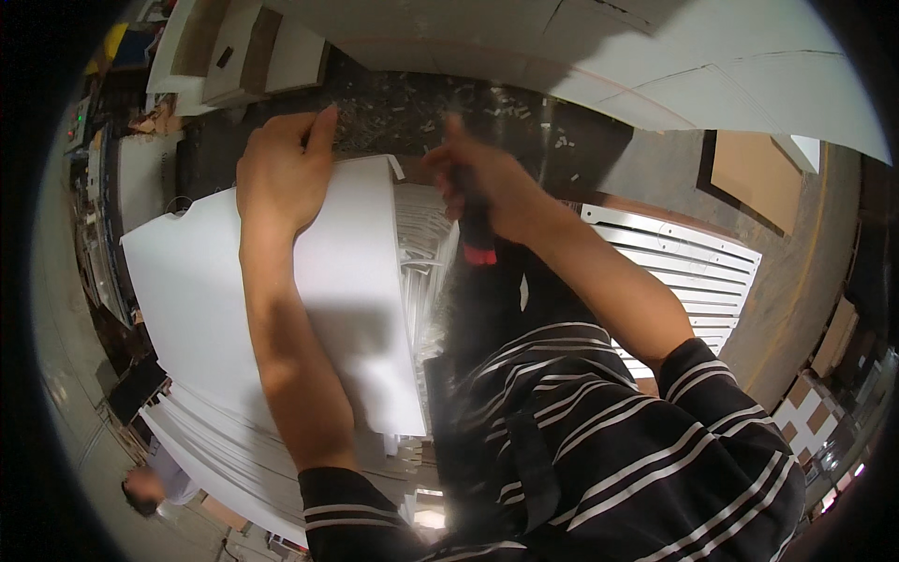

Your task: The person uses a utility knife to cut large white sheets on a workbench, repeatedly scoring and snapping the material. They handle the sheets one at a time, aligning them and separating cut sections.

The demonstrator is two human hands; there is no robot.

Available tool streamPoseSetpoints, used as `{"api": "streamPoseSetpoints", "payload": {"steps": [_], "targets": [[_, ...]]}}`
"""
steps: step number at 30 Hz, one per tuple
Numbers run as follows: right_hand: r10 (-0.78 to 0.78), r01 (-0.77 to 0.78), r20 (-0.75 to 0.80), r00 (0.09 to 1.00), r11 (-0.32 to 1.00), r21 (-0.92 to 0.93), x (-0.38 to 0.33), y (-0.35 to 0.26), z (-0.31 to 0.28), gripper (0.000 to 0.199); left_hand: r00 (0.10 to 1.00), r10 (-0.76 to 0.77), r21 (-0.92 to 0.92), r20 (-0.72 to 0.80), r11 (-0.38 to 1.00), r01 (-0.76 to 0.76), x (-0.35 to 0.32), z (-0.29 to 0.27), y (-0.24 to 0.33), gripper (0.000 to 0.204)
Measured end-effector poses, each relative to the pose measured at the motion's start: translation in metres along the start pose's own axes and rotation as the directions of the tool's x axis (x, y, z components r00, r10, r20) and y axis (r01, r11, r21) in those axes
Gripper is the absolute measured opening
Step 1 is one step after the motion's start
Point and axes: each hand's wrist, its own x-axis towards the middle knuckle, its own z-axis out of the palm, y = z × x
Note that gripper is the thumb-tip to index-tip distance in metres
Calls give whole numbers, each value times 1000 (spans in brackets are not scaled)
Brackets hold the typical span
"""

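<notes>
A large white sheet (356, 281) lies in front of me, on the left, on top of a stack of similar sheets. My left hand (286, 173) reaches over its far edge, with the fingers bent and partly hidden and the thumb extended, seemingly gripping the edge. Just right of the sheet's far corner, my right hand (482, 178) is closed around a black tool with a red end (479, 255). Motion smears this hand, so the tool's exact kind and working end cannot be made out.
Thin white strips and edges (426, 253) run along the stack's right side. White slotted panels (688, 272) lie to the right. Scraps (403, 108) litter the dark floor ahead, below a big white board (599, 56). Brown board (757, 178) lies far right. Another person (164, 478) is at lower left.
</notes>
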Motion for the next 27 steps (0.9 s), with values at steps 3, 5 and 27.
{"api": "streamPoseSetpoints", "payload": {"steps": [3, 5, 27], "targets": [[-7, 16, -33, 999, 961, 275, 1, 10, -26, 32, 1000, -15, -26, -16, 1000, 14, 0, 2, -4, 49], [-47, 54, -31, 998, 955, 291, 2, 20, -37, 25, 1000, -19, -39, -22, 999, 18, -1, 3, -7, 49], [-819, 797, 416, 396, 81, -598, -4, 67, 13, 50, 998, -8, -118, -57, 993, 1, -2, 0, -16, 44]]}}
